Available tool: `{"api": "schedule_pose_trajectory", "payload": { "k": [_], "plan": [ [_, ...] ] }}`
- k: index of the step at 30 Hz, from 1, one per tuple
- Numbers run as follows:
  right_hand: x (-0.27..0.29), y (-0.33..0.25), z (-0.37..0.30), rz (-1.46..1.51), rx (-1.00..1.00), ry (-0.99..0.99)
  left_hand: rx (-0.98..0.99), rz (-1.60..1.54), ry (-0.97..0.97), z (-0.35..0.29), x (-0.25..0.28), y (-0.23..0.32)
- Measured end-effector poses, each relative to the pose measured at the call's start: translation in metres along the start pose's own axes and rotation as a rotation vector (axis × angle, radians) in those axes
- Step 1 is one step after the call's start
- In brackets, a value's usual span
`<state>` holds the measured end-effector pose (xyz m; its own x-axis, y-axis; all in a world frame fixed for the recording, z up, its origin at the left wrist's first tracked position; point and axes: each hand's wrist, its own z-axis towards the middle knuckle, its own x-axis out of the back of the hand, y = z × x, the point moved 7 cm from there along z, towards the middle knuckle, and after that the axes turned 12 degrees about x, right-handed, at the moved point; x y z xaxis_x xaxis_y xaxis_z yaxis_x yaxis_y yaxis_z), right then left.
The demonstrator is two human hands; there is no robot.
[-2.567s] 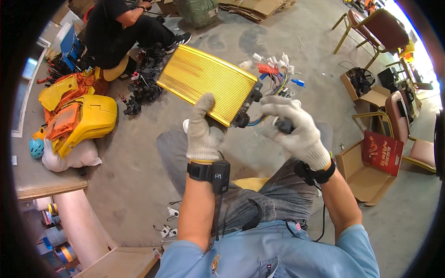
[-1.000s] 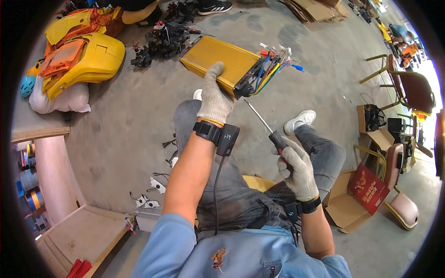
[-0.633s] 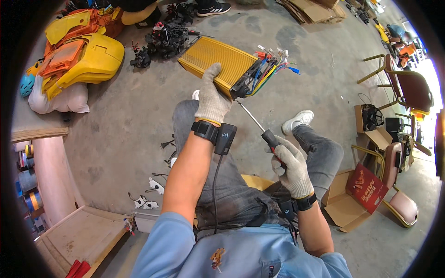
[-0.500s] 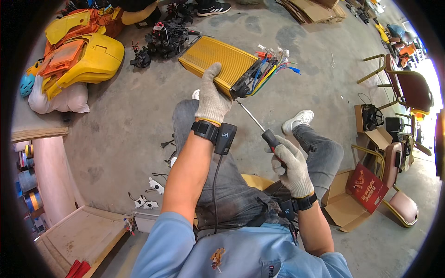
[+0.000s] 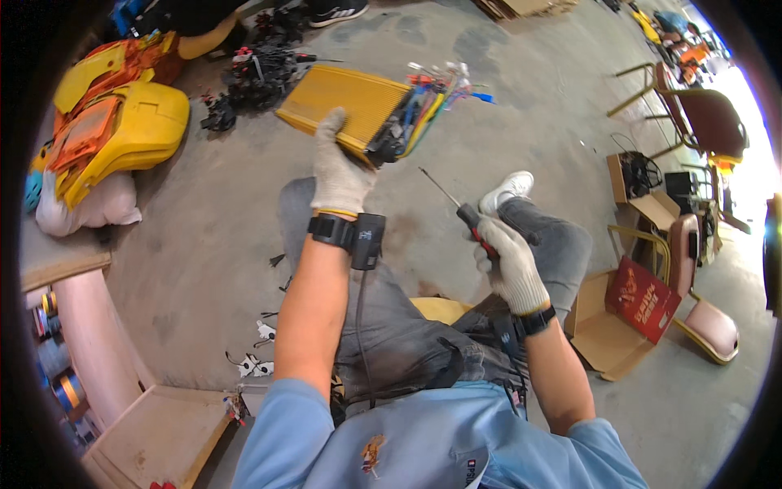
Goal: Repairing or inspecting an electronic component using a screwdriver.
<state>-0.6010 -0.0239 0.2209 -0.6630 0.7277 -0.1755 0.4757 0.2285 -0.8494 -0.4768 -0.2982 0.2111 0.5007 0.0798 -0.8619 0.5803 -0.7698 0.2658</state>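
My gloved left hand (image 5: 340,167) is closed on the near side of a ribbed yellow metal box (image 5: 346,102), thumb on top. From the box's right end a bundle of coloured wires with plugs (image 5: 432,102) sticks out. A screwdriver (image 5: 470,217) with a black and red handle is gripped in my gloved right hand (image 5: 509,261). Its thin shaft points up and left, the tip apart from the box.
Dark wired parts (image 5: 259,77) lie beyond the box, next to yellow and orange plastic shells (image 5: 134,134). To the right are chairs (image 5: 705,122) and an open cardboard box (image 5: 603,326). A wooden board (image 5: 163,432) is at lower left. Another person's shoe (image 5: 338,11) shows at the top.
The screwdriver tip has come away from the box's near corner. My left hand has shifted the box up and left in view, and the whole view has moved slightly too.
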Motion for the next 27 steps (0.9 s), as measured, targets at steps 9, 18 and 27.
{"api": "schedule_pose_trajectory", "payload": {
  "k": [9, 18, 27],
  "plan": [
    [0.100, 0.060, 0.132, -0.212, -0.098, 0.198, 0.012, 0.003, 0.148, 0.005, 0.022, 0.007],
    [0.150, 0.098, 0.212, -0.996, -0.048, 0.124, 0.144, -0.010, 0.187, -0.007, 0.016, 0.013],
    [0.167, 0.120, 0.239, -1.550, 0.130, -0.154, 0.042, 0.087, 0.216, -0.002, 0.017, 0.016]
  ]
}}
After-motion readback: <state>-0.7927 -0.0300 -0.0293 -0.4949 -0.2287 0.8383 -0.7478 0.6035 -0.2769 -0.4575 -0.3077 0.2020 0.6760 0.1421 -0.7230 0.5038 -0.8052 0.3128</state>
